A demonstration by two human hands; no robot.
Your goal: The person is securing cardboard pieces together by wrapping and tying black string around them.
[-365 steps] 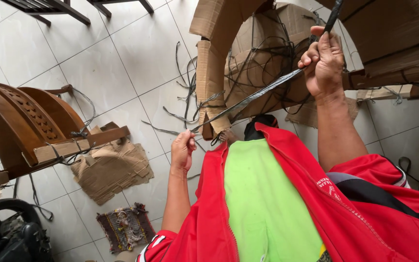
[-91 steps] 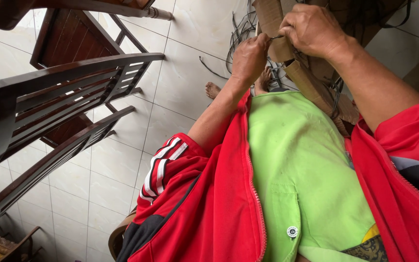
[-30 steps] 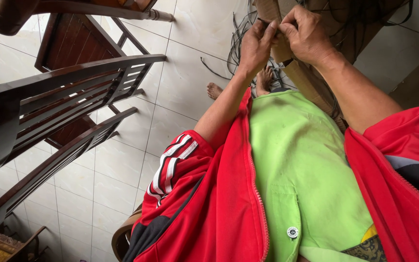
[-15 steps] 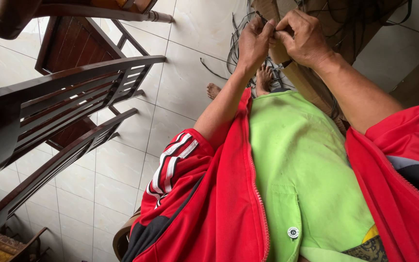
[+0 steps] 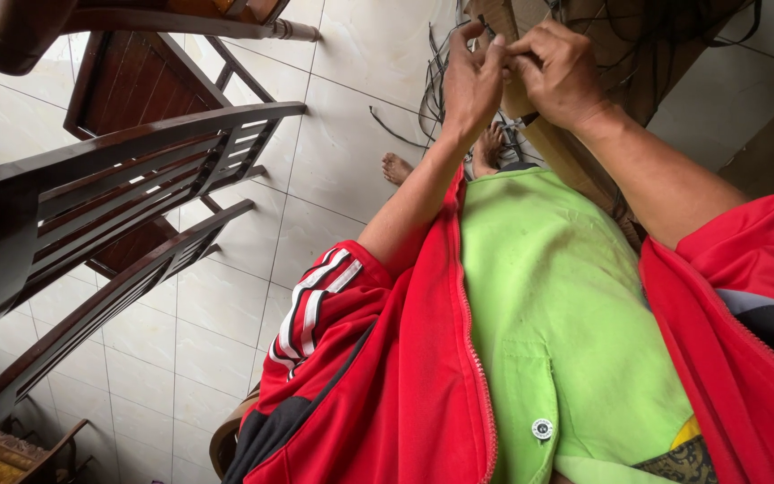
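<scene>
A dark wooden chair point(image 5: 91, 206) fills the far left, well away from the fingers, standing on a floor of pale tiles point(image 5: 333, 161). Nearer, below the fingers, the person's red jacket point(image 5: 378, 376) hangs open over a green shirt point(image 5: 557, 305), and two bare feet point(image 5: 487, 148) show on the floor just under the hands.

Behind and beyond the fingers rises a tan woven frame point(image 5: 575, 152), wrapped in flat strips, with a tangle of dark strands point(image 5: 441, 72) trailing from it to the floor. The wrapping looks partly done: the stretch of frame below the right wrist is covered, while loose strands hang unworked to the left of the fingers.

The left hand point(image 5: 469, 81) and right hand point(image 5: 559, 76) meet at the top of the frame, fingertips touching. The fingers of both are pressed together in a pinch on what seems to be a thin strand end point(image 5: 505, 56), though it is too small to make out clearly. The strand sits right between the two sets of fingertips, held against the frame, apparently being tucked or tightened, with much of the weaving left to do.
</scene>
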